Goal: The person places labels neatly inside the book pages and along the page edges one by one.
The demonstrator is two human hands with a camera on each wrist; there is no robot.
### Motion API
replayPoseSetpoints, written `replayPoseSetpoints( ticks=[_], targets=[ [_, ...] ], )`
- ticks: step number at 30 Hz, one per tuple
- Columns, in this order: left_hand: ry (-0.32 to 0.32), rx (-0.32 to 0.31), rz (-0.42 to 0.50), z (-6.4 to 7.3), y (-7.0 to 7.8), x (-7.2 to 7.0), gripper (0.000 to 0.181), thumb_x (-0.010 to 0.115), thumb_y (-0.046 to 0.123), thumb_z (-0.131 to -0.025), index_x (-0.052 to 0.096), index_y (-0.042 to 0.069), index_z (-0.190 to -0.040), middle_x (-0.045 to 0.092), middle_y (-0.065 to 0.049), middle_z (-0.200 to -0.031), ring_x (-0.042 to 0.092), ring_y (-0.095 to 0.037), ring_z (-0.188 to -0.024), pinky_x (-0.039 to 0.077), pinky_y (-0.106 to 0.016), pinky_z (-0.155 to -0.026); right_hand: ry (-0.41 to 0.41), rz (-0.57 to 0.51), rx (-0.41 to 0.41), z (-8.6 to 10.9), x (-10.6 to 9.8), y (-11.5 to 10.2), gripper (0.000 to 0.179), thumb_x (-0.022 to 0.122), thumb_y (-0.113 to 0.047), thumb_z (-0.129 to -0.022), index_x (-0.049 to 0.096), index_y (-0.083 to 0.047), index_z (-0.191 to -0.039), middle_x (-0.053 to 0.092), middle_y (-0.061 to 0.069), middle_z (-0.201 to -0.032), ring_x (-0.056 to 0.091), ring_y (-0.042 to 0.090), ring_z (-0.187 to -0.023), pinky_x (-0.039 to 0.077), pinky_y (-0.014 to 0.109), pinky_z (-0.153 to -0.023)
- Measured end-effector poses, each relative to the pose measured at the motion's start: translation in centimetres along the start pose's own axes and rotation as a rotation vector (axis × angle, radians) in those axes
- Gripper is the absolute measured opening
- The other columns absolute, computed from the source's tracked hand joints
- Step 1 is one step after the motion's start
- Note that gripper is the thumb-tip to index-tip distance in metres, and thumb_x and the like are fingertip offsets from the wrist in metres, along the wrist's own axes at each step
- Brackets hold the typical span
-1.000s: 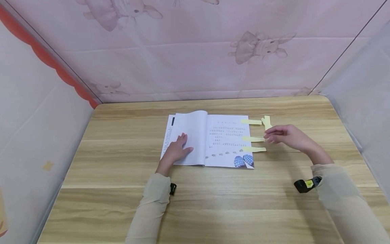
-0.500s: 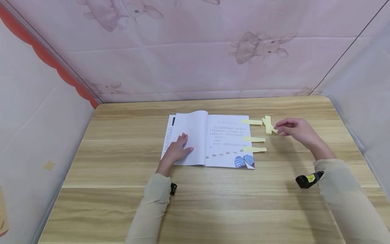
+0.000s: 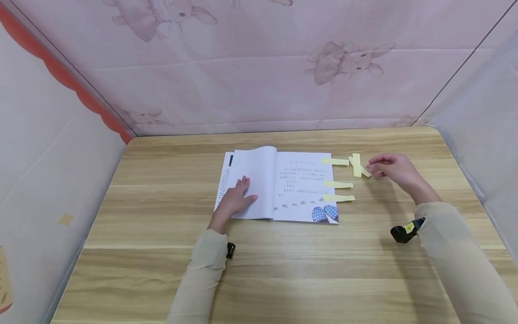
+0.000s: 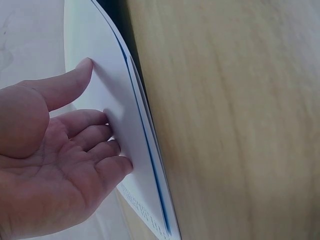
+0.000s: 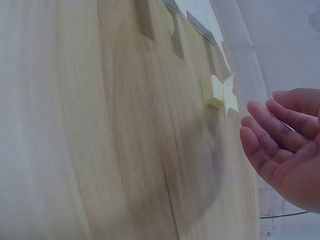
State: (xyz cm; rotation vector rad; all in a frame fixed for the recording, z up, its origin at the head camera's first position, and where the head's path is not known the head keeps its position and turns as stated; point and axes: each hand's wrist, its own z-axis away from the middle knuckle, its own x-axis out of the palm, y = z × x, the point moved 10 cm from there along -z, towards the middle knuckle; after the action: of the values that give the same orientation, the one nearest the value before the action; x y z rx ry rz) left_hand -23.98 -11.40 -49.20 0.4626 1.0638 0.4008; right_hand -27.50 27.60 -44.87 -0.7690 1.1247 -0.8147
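An open book point(image 3: 259, 166) lies on the table, its left-hand leaf bowed up near the spine. My left hand point(image 3: 234, 200) rests on that blank page, fingertips touching the paper in the left wrist view. Three pale yellow sticky strips point(image 3: 338, 185) jut out past the book's right edge. Just right of the top strip sits a small pad of yellow sticky notes point(image 3: 357, 164), with a strip point(image 3: 365, 172) sticking out at a slant. My right hand point(image 3: 398, 172) hovers beside that slanted strip. In the right wrist view its loosely bent fingers point(image 5: 257, 142) hold nothing, apart from the pad.
The wooden table point(image 3: 283, 279) runs up to a pink wall covering point(image 3: 259, 90) with rabbit pictures at the back. Pale side walls stand left and right. A black wrist camera point(image 3: 406, 230) hangs at the right sleeve.
My right hand has moved away to the right from the strips by the book, past the pad, and off the slanted strip's end. The left hand has stayed on the page.
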Motion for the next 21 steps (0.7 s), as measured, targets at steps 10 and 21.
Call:
replayPoseSetpoints(
  ticks=[10, 21],
  targets=[
    [-0.003, 0.001, 0.005, 0.0, -0.1, 0.0, 0.064, 0.052, 0.030, -0.093, 0.022, 0.006, -0.144, 0.011, -0.002, -0.151, 0.006, -0.021, -0.138, 0.010, -0.038, -0.111, 0.022, -0.024, 0.022, -1.4, 0.2, 0.8, 0.043, 0.059, -0.016, -0.089, 0.047, 0.013, -0.119, 0.062, -0.011, -0.084, 0.057, 0.006, -0.073, 0.052, 0.027, -0.069],
    [-0.007, 0.007, -0.001, 0.1, 0.0, -0.1, 0.064, 0.051, 0.030, -0.093, 0.021, 0.006, -0.144, 0.010, -0.003, -0.151, 0.006, -0.022, -0.138, 0.010, -0.038, -0.111, 0.067, -0.007, 0.025, -2.0, 0.7, 1.2, 0.034, 0.058, -0.007, -0.089, 0.050, 0.015, -0.114, 0.059, -0.011, -0.079, 0.054, 0.001, -0.070, 0.050, 0.019, -0.062]
  ],
)
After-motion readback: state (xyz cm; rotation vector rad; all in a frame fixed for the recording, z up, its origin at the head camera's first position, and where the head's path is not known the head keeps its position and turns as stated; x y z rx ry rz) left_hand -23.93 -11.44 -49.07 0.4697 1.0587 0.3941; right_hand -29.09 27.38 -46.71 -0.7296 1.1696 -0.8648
